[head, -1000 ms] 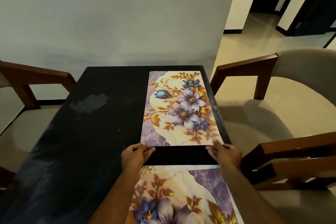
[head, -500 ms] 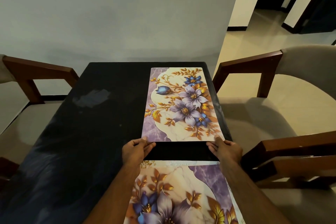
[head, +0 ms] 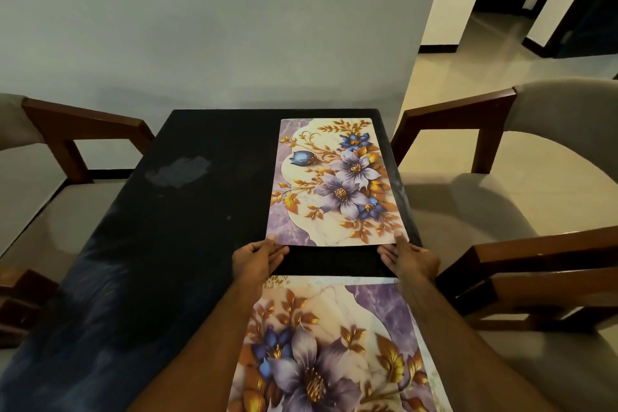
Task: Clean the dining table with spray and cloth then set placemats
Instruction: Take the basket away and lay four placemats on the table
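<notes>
A floral placemat point(head: 334, 181) in purple, white and gold lies flat on the far right part of the black dining table point(head: 187, 217). My left hand point(head: 257, 257) touches its near left corner with straight fingers. My right hand point(head: 406, 259) touches its near right corner the same way. A second floral placemat point(head: 331, 344) lies closer to me on the right side, partly under my forearms. No spray bottle or cloth is in view.
A damp smear point(head: 180, 169) shows on the table's left half. Wooden chairs with beige cushions stand at the left point(head: 67, 130) and right point(head: 501, 150), with another at the near right point(head: 535, 264). A grey wall runs behind the table.
The far placemat has slid a little away from me toward the table's far edge, both hands following its near corners. The gap to the near placemat has widened.
</notes>
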